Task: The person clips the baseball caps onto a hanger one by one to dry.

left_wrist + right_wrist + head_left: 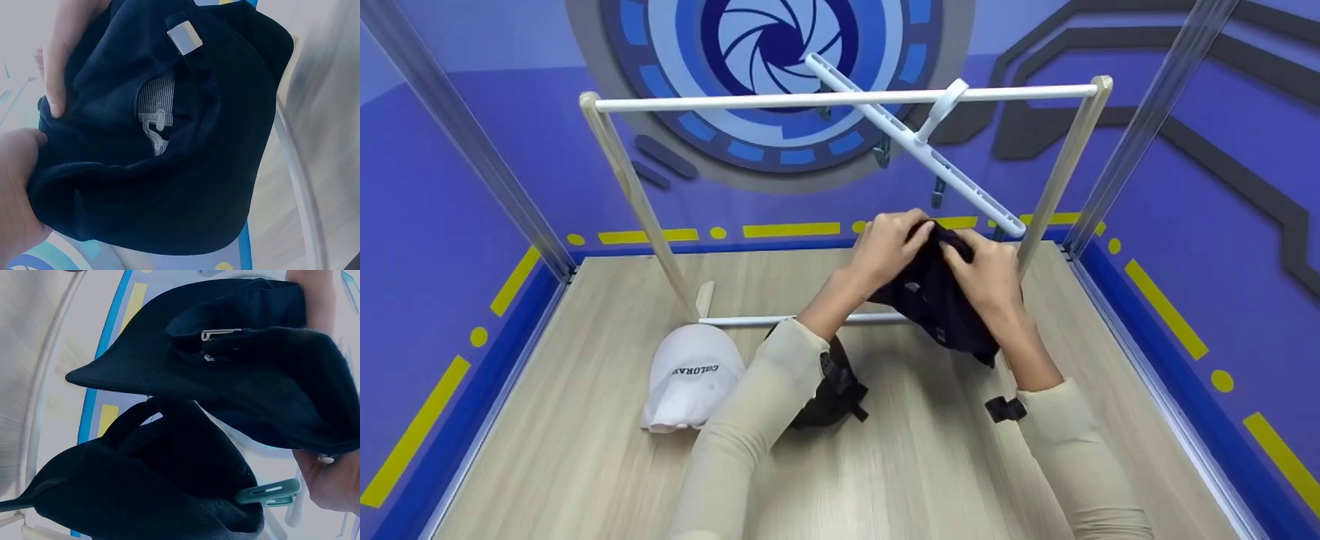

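Note:
Both hands hold a dark navy cap (926, 296) under the near end of a white clip hanger (930, 154). My left hand (886, 247) pinches the bunched crown from the left, and my right hand (990, 274) pinches it from the right. The left wrist view shows the cap's curved brim (225, 185), its rear opening and a metal strap buckle (184, 37). Beside the held cap, a second dark cap (146, 489) hangs from a green clip (273, 492) in the right wrist view. Its outline is hard to separate in the head view.
A white cap with lettering (694, 375) lies on the table (915, 465) at left. Another black cap (832, 397) lies partly behind the left forearm. The hanger hooks over a white rail (697, 103) between wooden posts. More green clips (882, 154) dangle from it.

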`<action>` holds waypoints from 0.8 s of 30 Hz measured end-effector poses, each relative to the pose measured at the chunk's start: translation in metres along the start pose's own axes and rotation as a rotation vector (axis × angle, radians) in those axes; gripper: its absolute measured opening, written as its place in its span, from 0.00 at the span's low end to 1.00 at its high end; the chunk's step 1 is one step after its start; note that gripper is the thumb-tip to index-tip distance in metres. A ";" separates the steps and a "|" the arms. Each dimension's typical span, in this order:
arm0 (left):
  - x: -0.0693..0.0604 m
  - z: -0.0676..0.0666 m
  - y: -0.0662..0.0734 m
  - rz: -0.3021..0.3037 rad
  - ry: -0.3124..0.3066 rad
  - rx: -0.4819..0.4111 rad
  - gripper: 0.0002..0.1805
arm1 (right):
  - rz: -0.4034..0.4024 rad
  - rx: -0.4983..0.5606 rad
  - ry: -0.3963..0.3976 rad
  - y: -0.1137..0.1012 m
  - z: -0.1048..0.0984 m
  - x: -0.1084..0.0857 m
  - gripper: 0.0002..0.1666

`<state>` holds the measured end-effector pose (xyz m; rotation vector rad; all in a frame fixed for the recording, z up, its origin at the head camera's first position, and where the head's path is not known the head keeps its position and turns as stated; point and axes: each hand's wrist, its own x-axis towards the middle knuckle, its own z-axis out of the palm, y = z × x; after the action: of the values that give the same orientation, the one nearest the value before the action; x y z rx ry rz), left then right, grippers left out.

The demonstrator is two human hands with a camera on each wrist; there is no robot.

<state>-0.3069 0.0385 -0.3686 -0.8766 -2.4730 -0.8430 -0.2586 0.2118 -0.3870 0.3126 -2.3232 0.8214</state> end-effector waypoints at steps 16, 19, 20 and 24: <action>0.037 0.002 -0.009 -0.210 -0.029 -0.394 0.26 | 0.033 -0.009 -0.027 0.004 0.007 -0.002 0.13; 0.043 0.004 -0.010 -0.211 -0.068 -0.426 0.29 | 0.039 -0.007 -0.027 0.004 0.008 -0.003 0.13; 0.044 0.004 -0.010 -0.214 -0.077 -0.440 0.30 | 0.040 -0.007 -0.026 0.005 0.008 -0.003 0.13; 0.048 0.005 -0.011 -0.202 -0.068 -0.520 0.26 | 0.043 -0.009 -0.029 0.005 0.008 -0.004 0.14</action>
<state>-0.3498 0.0562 -0.3517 -0.8298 -2.4648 -1.5987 -0.2617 0.2107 -0.3963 0.2724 -2.3672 0.8321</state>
